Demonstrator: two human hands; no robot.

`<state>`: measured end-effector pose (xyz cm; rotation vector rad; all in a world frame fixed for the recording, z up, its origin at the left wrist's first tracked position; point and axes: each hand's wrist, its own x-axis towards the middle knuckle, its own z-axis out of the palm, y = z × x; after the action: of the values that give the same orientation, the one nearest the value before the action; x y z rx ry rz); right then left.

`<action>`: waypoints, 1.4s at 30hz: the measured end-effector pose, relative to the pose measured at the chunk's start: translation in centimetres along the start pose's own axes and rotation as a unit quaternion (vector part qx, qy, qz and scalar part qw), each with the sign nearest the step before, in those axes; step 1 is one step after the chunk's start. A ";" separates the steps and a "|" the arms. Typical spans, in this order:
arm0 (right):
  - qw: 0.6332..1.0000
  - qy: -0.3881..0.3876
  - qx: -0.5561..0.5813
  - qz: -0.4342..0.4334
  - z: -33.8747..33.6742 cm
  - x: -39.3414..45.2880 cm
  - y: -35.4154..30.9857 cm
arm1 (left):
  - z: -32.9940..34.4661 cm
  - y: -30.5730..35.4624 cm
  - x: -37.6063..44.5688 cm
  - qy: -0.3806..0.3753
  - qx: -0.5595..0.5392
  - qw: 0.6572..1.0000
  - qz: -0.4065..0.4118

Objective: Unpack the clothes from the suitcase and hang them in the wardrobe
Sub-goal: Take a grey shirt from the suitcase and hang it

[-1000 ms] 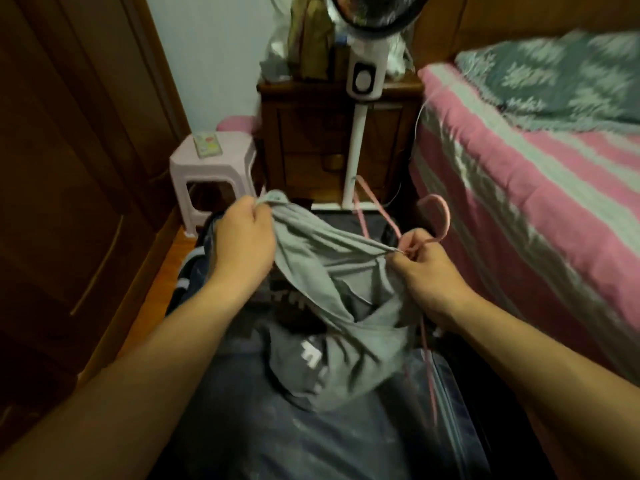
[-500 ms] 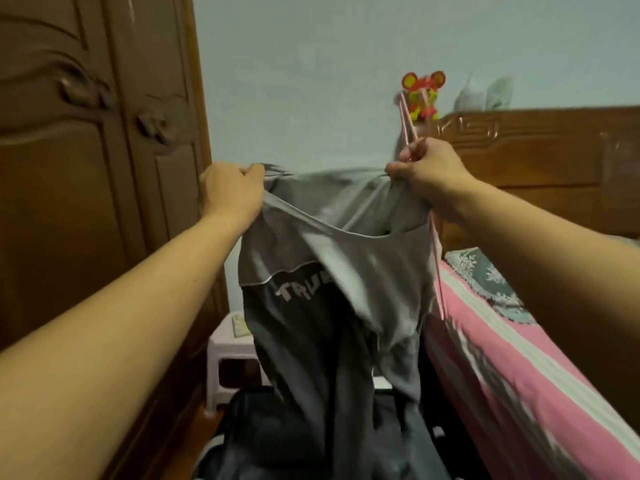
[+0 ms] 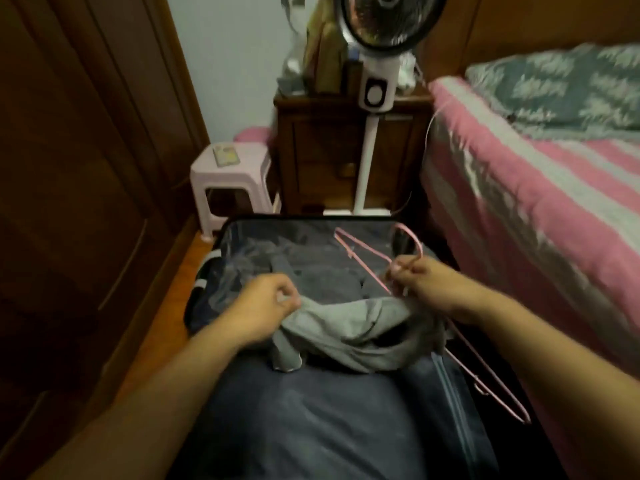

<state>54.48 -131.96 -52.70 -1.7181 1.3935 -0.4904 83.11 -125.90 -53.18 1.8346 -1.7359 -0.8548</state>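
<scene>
- Here, a grey shirt (image 3: 349,329) is held low over the open suitcase (image 3: 311,410), bunched between both hands and resting on the dark lining
- The left hand (image 3: 266,306) is closed in a pinch on the shirt's left edge, thumb against curled fingers
- The right hand (image 3: 420,284) is curled around a pink hanger (image 3: 367,258) near its hook; whether the shirt's right edge is also caught under those fingers cannot be told
- The hanger lies slanted across the case, one arm pointing up and left over the other dark clothes (image 3: 311,268), the other running down and right past the wrist
- The step in hand is judged to be threading the hanger into the shirt
- The neck opening should be found and spread first, since the cloth is crumpled and the opening is hidden
- One arm of the hanger is best slid in through the neck and seated in a shoulder, then the second shoulder drawn over the other arm
- The hook should be kept free above the collar
- The wardrobe (image 3: 79,168) stands at the left, its door shut, so a hand will need to be freed for it
</scene>
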 end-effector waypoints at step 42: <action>0.964 0.183 -0.163 -0.108 -2.1 -5.9 -2.4 | 2.7 -2.6 4.2 -0.059 0.088 0.989 -0.104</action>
<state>52.59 -127.20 -48.35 -2.1407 1.6218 -0.7637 83.04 -129.67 -57.41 2.1509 -1.7621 -0.9318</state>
